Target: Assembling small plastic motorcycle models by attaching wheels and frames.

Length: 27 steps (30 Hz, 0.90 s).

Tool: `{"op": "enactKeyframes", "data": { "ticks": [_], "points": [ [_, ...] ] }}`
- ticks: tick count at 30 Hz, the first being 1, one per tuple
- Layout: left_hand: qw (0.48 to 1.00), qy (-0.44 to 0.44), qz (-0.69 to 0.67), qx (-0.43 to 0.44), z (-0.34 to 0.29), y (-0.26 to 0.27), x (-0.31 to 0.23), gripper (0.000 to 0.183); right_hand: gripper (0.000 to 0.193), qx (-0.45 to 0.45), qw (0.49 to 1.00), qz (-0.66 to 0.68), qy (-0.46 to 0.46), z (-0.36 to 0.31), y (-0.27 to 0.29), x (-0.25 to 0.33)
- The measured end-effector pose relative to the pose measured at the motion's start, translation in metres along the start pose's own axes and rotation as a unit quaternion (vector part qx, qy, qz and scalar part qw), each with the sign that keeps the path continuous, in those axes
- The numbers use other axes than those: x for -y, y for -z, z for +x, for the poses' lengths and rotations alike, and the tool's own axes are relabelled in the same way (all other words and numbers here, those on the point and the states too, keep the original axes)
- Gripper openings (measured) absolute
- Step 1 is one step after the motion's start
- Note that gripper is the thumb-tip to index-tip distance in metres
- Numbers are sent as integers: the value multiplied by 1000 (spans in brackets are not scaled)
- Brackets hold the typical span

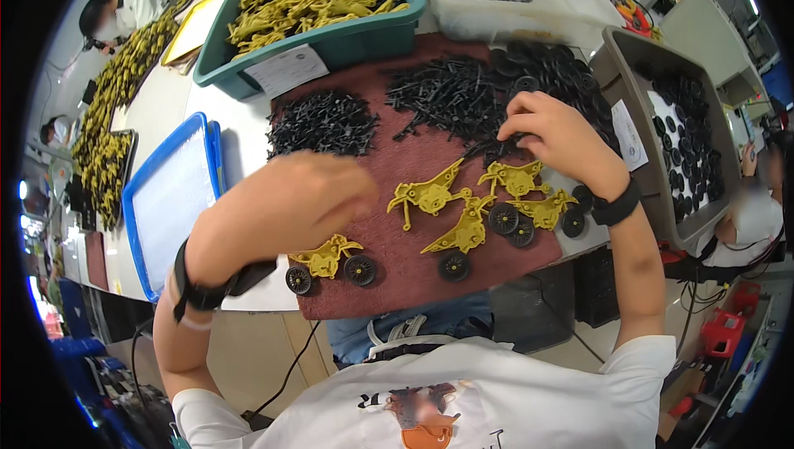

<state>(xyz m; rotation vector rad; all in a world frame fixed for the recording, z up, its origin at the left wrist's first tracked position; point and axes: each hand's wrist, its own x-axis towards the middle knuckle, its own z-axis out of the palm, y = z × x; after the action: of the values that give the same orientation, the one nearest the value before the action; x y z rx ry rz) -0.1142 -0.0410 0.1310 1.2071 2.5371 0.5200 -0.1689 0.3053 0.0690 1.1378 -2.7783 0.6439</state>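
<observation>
My left hand (pixel 310 197) is above the left part of the reddish-brown mat, smeared by motion, with its fingers turned down and mostly hidden. Just below it lies a yellow toy motorcycle body (pixel 324 260) with two black wheels fitted. My right hand (pixel 550 131) reaches to the near edge of a pile of thin black plastic parts (pixel 451 97), fingers bent and drawn together; what they hold, if anything, cannot be made out. Between the hands are more yellow motorcycle bodies (pixel 430 195), some with black wheels (pixel 453 265) attached.
Another heap of small black parts (pixel 321 124) is on the mat (pixel 405 284). Black wheels (pixel 546 69) are piled at its far right. Behind stand a green bin (pixel 364 42) of yellow parts and a whitish tub (pixel 513 23). A grey-brown crate (pixel 653 193) is right, blue trays (pixel 169 201) left.
</observation>
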Motion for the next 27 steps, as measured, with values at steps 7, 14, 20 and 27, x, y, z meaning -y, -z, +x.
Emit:
{"op": "enactKeyframes", "data": {
  "ticks": [7,14,20,27],
  "points": [
    [989,85,117,-3,102,-18,35,24,20,25,993,-111,23,-1,-9,-10],
    [989,118,77,-54,112,-48,55,31,16,-34,999,5,12,0,11,-9],
    [993,108,15,-41,114,-41,58,31,16,-80,996,-30,-26,-4,10,-1],
    [986,158,23,-50,100,-32,49,31,9,-151,975,130,-103,-3,14,41]
  ]
}}
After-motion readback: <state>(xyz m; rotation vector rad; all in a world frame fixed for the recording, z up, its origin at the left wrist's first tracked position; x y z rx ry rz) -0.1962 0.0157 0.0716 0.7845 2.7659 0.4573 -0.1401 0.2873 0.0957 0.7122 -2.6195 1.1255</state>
